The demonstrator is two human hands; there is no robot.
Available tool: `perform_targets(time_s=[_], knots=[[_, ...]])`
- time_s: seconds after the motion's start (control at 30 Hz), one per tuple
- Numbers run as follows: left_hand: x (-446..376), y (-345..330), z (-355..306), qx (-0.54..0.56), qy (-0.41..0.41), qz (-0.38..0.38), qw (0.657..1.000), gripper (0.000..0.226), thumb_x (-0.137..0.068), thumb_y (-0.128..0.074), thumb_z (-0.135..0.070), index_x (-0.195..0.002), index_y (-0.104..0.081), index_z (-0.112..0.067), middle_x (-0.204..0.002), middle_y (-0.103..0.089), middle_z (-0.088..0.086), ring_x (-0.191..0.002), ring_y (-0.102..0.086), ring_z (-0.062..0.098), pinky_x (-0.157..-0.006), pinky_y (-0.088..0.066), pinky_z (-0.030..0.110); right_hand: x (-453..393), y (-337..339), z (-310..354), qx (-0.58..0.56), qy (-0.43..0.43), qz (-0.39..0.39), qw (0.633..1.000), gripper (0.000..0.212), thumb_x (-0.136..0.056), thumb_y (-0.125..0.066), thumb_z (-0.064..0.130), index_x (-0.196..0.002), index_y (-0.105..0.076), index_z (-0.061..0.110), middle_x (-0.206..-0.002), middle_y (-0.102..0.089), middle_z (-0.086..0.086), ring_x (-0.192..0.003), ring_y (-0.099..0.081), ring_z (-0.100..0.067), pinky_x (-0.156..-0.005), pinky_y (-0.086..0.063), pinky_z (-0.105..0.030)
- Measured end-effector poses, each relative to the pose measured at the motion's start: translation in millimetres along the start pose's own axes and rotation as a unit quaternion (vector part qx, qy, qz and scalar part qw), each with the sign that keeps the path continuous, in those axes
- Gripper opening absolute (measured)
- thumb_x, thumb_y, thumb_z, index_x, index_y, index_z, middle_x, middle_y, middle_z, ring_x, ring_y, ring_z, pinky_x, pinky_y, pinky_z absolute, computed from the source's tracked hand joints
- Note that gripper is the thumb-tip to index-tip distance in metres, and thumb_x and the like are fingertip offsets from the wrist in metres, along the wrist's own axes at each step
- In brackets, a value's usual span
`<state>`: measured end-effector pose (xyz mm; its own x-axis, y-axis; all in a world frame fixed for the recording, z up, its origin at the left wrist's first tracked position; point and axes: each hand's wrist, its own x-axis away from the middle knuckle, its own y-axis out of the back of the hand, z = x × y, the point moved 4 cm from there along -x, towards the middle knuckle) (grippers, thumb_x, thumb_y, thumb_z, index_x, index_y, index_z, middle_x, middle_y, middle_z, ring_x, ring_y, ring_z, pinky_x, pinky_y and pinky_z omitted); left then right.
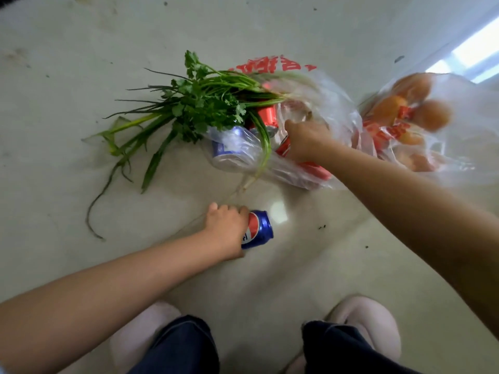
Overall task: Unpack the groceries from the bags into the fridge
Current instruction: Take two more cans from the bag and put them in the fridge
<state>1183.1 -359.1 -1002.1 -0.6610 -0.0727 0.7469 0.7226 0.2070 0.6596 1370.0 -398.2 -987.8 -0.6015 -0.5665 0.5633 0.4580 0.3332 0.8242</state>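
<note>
The left hand (pixel 225 228) grips a blue can (pixel 258 229) lying on the floor (pixel 297 265), its long axis running out to the right of the palm, clear of the bag (pixel 318 103). The right hand (pixel 305 141) reaches into that bag, fingers curled on a red can (pixel 283 148), I think (plastic blurs it). Greens (pixel 194 103) spill out leftward; a second bag (pixel 459 117) of oranges (pixel 432 114) lies just beside. No fridge in view.
</note>
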Motion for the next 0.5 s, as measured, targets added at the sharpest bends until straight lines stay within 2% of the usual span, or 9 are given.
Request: perform_targets(time_s=[0.07, 0.13, 0.2, 0.27, 0.4, 0.5], knots=[[-5.3, 5.4, -11.5, 0.022, -0.017, -0.018, 0.999, 0.061, -0.078, -0.067, -0.041, -0.126, -0.041, -0.013, -0.129, -0.053, 0.006, -0.119, -0.05, 0.026, -0.096, -0.034, 0.033, 8.5, 8.2, -1.8, -0.014, -0.007, -0.018, 1.0, 0.043, -0.078, -0.063, 0.024, -0.113, -0.046, 0.006, -0.082, -0.057, -0.012, -0.071, -0.045, -0.023, -0.056, -0.036, -0.028], [-10.9, 8.8, -22.2, 0.01, -0.034, -0.024, 0.999, 0.058, -0.079, -0.066, -0.041, -0.123, -0.043, -0.012, -0.127, -0.054, 0.007, -0.118, -0.049, 0.027, -0.094, -0.037, 0.033, 23.1, 17.5, -5.5, 0.011, -0.021, -0.011, 1.0, 0.055, -0.073, -0.069, 0.022, -0.119, -0.043, 0.006, -0.075, -0.05, -0.006, -0.061, -0.044, -0.019, -0.047, -0.033, -0.025], [-16.0, 9.6, -28.6, -0.006, -0.044, -0.019, 0.999, 0.053, -0.078, -0.067, -0.036, -0.118, -0.045, -0.011, -0.122, -0.057, 0.007, -0.115, -0.051, 0.027, -0.087, -0.04, 0.032, 39.6, 24.5, -9.2, 0.07, -0.029, -0.003, 0.997, 0.059, -0.073, -0.071, 0.024, -0.123, -0.046, 0.005, -0.094, -0.053, -0.01, -0.069, -0.05, -0.023, -0.054, -0.038, -0.027], [-18.3, 10.9, -32.5, -0.01, -0.043, -0.006, 0.999, 0.052, -0.075, -0.069, -0.033, -0.115, -0.047, -0.01, -0.117, -0.061, 0.007, -0.111, -0.054, 0.027, -0.077, -0.04, 0.03, 55.1, 27.2, -13.5, 0.104, -0.024, -0.009, 0.994, 0.055, -0.076, -0.069, 0.025, -0.122, -0.049, 0.005, -0.118, -0.047, -0.018, -0.091, -0.054, -0.033, -0.063, -0.039, -0.032], [-5.2, 25.4, -29.7, 0.008, -0.028, -0.001, 1.0, 0.057, -0.072, -0.073, -0.03, -0.118, -0.046, -0.009, -0.121, -0.059, 0.009, -0.112, -0.056, 0.028, -0.08, -0.047, 0.031, 84.0, 35.3, -20.0, 0.04, 0.003, -0.042, 0.998, 0.066, -0.074, -0.07, 0.031, -0.13, -0.042, 0.012, -0.128, -0.039, -0.015, -0.113, -0.045, -0.032, -0.084, -0.046, -0.039], [25.1, 40.6, -18.8, 0.04, 0.002, 0.004, 0.999, 0.06, -0.071, -0.075, -0.03, -0.118, -0.046, -0.007, -0.126, -0.053, 0.012, -0.115, -0.051, 0.031, -0.084, -0.046, 0.035, 110.4, 46.8, -22.6, -0.033, -0.001, -0.074, 0.997, 0.072, -0.071, -0.073, 0.029, -0.132, -0.038, 0.014, -0.132, -0.036, -0.012, -0.119, -0.039, -0.031, -0.09, -0.045, -0.04]])
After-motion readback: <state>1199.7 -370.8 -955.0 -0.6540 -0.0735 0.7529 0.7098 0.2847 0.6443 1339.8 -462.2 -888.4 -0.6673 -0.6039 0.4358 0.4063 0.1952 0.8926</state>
